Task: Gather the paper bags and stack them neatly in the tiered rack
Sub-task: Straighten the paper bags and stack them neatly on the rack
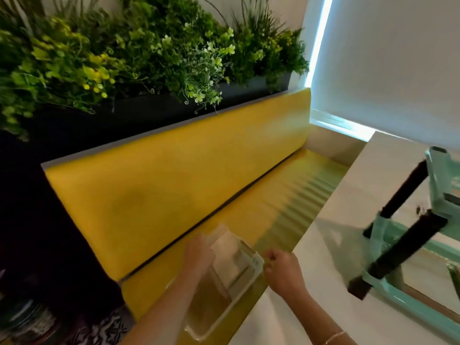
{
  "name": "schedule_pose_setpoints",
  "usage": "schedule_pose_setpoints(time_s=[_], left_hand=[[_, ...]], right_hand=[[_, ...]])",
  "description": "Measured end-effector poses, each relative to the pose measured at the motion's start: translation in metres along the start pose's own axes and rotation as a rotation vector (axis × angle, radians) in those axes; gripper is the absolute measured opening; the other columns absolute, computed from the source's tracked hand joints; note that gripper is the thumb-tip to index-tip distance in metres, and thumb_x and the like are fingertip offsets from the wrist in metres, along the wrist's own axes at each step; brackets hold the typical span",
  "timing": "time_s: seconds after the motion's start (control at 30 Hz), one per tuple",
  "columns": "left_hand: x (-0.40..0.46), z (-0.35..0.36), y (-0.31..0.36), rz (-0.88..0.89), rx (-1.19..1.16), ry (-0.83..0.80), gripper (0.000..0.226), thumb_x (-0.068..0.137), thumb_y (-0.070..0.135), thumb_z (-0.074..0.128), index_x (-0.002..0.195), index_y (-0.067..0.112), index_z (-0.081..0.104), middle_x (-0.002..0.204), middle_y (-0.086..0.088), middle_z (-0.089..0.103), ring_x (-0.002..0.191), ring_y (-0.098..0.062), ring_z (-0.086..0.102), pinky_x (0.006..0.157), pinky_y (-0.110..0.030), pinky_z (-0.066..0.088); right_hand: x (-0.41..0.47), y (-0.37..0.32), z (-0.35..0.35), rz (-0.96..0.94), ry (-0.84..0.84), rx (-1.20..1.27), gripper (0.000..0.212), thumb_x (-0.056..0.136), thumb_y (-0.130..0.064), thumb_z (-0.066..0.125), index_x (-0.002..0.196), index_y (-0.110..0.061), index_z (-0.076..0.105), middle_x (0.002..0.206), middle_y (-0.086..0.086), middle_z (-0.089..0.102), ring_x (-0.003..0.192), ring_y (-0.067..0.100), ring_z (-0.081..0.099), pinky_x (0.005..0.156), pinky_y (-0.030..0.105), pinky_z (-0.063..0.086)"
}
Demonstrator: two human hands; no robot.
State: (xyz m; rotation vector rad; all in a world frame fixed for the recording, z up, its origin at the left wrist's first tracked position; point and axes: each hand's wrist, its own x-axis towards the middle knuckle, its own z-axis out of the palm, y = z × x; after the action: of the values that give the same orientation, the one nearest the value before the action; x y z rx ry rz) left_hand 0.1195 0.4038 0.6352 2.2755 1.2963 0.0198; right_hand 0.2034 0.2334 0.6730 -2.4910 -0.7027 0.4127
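A yellow bench [174,185] runs along the wall under a long planter [154,56] of greenery, with a shaded window [388,58] at the far end. To the right stands a white table [331,250], and on it the rack [408,235], mint-green with dark uprights, sits near the table's edge, within reach of anyone working from the bench side. Low in the middle, over the seat and just beside the table's edge, a clear tray [224,285] holds what look like pale paper bags [226,247], though blur makes them hard to read. The left hand [199,255] lies against the tray's far end at the bags, probably steadying them; whether its fingers curl round anything I cannot tell. The right hand [281,272] has its fingers curled at the tray's near corner, seemingly pinching the rim to carry it tableward.
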Motion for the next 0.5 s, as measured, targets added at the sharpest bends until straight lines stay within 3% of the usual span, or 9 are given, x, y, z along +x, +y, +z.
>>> schedule_pose_setpoints(time_s=[0.1,0.23,0.33,0.4,0.5], left_hand=[[0.034,0.013,-0.011,-0.047,0.106,-0.036,0.043,0.092,0.018,0.050,0.132,0.005,0.040,0.135,-0.010,0.047,0.126,-0.026,0.043,0.101,-0.032,0.037],[0.078,0.047,-0.022,-0.064,0.093,-0.102,0.080,0.087,0.031,0.062,0.146,0.003,0.018,0.150,-0.012,0.028,0.138,-0.028,0.027,0.110,-0.035,0.028],[0.099,0.069,-0.019,-0.089,0.109,-0.154,0.091,0.085,0.042,0.064,0.148,0.004,0.011,0.154,-0.012,0.022,0.141,-0.028,0.023,0.111,-0.035,0.028],[0.110,0.079,-0.017,-0.103,0.117,-0.172,0.090,0.084,0.043,0.065,0.148,0.005,0.015,0.151,-0.012,0.027,0.139,-0.027,0.028,0.108,-0.034,0.031],[0.122,0.085,-0.019,-0.077,0.167,-0.135,0.071,0.079,0.039,0.069,0.139,0.015,0.040,0.134,-0.006,0.051,0.123,-0.023,0.049,0.094,-0.032,0.045]], right_hand=[[0.028,0.006,0.015,-0.057,-0.002,-0.128,0.032,0.087,-0.016,0.052,0.117,-0.022,0.061,0.117,0.003,0.062,0.110,0.023,0.050,0.091,0.026,0.041],[0.054,0.017,0.025,-0.118,0.003,-0.230,0.032,0.090,-0.022,0.049,0.121,-0.028,0.056,0.122,-0.005,0.059,0.111,0.018,0.046,0.092,0.025,0.034],[0.064,0.026,0.031,-0.138,-0.008,-0.265,0.033,0.091,-0.022,0.046,0.122,-0.029,0.055,0.123,-0.007,0.059,0.110,0.017,0.046,0.092,0.025,0.032],[0.068,0.028,0.035,-0.136,0.000,-0.245,0.034,0.090,-0.020,0.046,0.122,-0.028,0.055,0.122,-0.006,0.060,0.109,0.019,0.045,0.090,0.026,0.033],[0.070,0.028,0.038,-0.147,0.002,-0.247,0.035,0.089,-0.020,0.047,0.121,-0.029,0.057,0.118,-0.005,0.063,0.107,0.020,0.045,0.081,0.028,0.032]])
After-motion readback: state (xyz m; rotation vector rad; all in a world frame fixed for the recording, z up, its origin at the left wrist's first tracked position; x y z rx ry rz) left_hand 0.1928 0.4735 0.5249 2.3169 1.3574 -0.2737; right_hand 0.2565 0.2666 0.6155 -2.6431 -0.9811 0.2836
